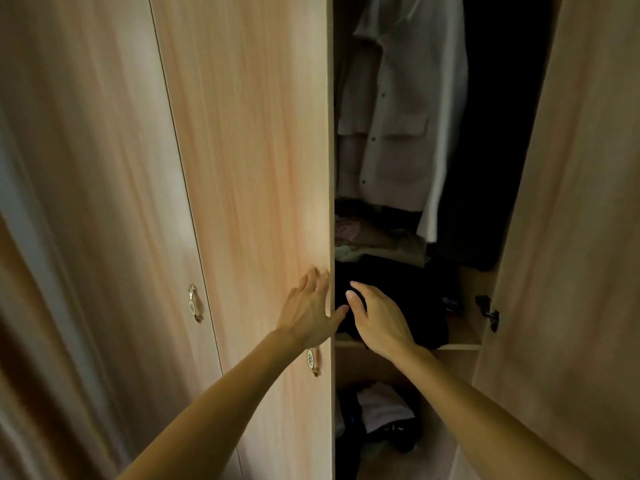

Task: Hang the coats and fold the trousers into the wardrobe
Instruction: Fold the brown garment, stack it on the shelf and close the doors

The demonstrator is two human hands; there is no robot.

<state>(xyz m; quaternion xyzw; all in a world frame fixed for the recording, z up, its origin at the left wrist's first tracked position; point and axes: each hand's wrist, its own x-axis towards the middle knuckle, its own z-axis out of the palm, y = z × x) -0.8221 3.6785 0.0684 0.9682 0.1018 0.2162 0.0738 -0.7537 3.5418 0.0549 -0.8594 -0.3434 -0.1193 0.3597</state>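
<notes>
Head view: left grip (310, 311) spread flat on wardrobe door (249, 168); right grip (375, 315) wide, empty, above folded black trousers (398, 299) on shelf (460, 346). Above grips, pale coat (405, 109) hanging inside; below shelf, more clothes (381, 417).

My left hand (309, 308) covers the top of the door handle (312, 362). Dark folded pile (408, 306) beyond my right hand (379, 320) too dim to identify. Pale coat (405, 109) above cut off at top edge.
</notes>
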